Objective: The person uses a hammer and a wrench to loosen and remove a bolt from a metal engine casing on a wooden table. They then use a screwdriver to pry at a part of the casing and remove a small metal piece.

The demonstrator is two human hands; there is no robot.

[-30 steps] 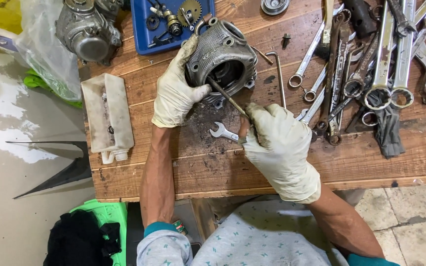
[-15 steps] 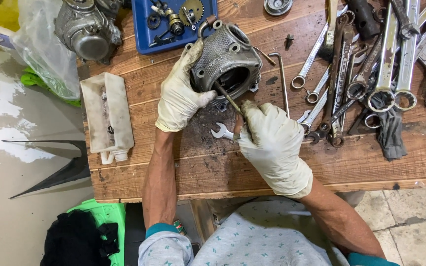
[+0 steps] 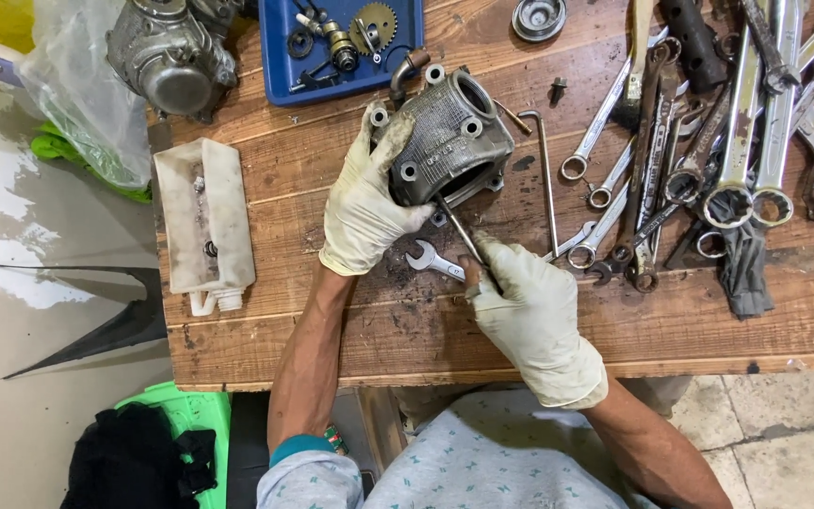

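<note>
A grey metal engine cylinder [image 3: 449,137] is tipped on its side on the wooden workbench [image 3: 388,330]. My left hand [image 3: 362,203], in a pale glove, grips its left side and steadies it. My right hand [image 3: 529,311], also gloved, holds a thin metal scraper tool [image 3: 459,234] whose tip rests against the cylinder's lower face. A small open-ended spanner [image 3: 431,261] lies on the bench between my hands, in dark scraped debris.
Several spanners and wrenches [image 3: 708,160] crowd the bench's right side. A blue tray [image 3: 341,47] of gears and small parts sits at the back, an engine casing [image 3: 171,57] at the back left, a cut white plastic container [image 3: 204,221] at the left edge.
The cylinder has been turned so its outer side faces up instead of its open bore. My right hand has drawn back toward me with the tool.
</note>
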